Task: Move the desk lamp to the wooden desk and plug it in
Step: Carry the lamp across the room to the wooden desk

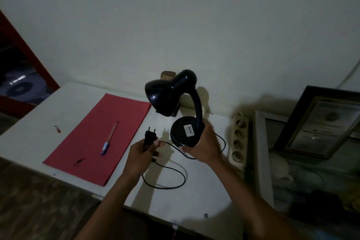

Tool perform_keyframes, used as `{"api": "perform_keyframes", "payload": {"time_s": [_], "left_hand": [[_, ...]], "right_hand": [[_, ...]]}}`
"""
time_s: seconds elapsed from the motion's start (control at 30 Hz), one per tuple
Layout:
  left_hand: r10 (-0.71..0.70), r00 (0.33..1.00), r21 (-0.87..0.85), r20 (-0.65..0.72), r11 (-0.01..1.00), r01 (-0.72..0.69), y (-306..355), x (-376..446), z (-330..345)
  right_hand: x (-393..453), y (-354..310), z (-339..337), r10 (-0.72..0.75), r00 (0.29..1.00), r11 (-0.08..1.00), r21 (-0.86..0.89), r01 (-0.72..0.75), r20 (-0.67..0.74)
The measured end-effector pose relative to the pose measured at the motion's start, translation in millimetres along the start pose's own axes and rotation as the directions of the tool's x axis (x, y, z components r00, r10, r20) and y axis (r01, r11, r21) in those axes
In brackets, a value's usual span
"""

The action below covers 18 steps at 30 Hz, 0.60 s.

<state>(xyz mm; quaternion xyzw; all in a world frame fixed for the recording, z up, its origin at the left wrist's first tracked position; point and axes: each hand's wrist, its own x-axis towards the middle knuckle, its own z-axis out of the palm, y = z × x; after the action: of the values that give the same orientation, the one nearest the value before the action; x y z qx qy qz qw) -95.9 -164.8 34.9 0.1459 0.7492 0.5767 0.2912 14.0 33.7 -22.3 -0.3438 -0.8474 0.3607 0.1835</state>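
A black desk lamp (pixel 175 101) is held in the air over a white table (pixel 202 197), tilted so the round base with its white label faces me. My right hand (pixel 204 146) grips that base from the right side. My left hand (pixel 143 152) is closed around the black two-pin plug (pixel 150 135), pins pointing up. The black cord (pixel 171 181) loops from the plug down across the table and back up to the base. A cream power strip (pixel 238 140) with several sockets lies along the table's right edge, just right of the lamp.
A red paper sheet (pixel 93 142) with a pen (pixel 110 138) on it lies on the table's left half. A framed certificate (pixel 321 124) leans at the right over a white-framed glass cabinet. A pale wall stands behind; a red frame (pixel 29 58) is at far left.
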Motion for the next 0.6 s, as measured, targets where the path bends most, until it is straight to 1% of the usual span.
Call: {"api": "perform_keyframes", "payload": {"time_s": [0.1,0.2,0.3,0.43,0.5,0.6], "left_hand": [[0.002,1.0,-0.011,0.0,1.0,-0.002,0.1,-0.2,2.2],[0.012,1.0,-0.011,0.008,1.0,-0.011,0.3,-0.7,1.7],[0.014,1.0,-0.021,0.021,1.0,-0.014,2.1,-1.1,2.1],[0.036,0.998,-0.019,0.042,0.999,-0.036,5.3,0.3,3.9],[0.049,0.998,-0.012,0.047,0.999,-0.048,6.5,1.6,5.6],[0.059,0.997,0.002,0.049,0.998,-0.059,8.7,3.3,8.2]], "right_hand": [[-15.2,-3.1,11.8,0.041,0.994,0.996,0.081,-0.032,-0.104],[-11.3,-8.6,15.9,0.072,0.979,0.983,0.181,-0.037,-0.189],[11.4,-12.3,10.7,0.138,0.967,0.949,0.307,-0.067,-0.216],[34.2,-17.8,5.4,0.122,0.95,0.941,0.338,-0.019,-0.287],[46.0,-19.1,6.8,0.135,0.949,0.932,0.361,-0.023,-0.286],[62.1,-21.1,10.3,0.222,0.947,0.906,0.409,-0.111,-0.234]]}}
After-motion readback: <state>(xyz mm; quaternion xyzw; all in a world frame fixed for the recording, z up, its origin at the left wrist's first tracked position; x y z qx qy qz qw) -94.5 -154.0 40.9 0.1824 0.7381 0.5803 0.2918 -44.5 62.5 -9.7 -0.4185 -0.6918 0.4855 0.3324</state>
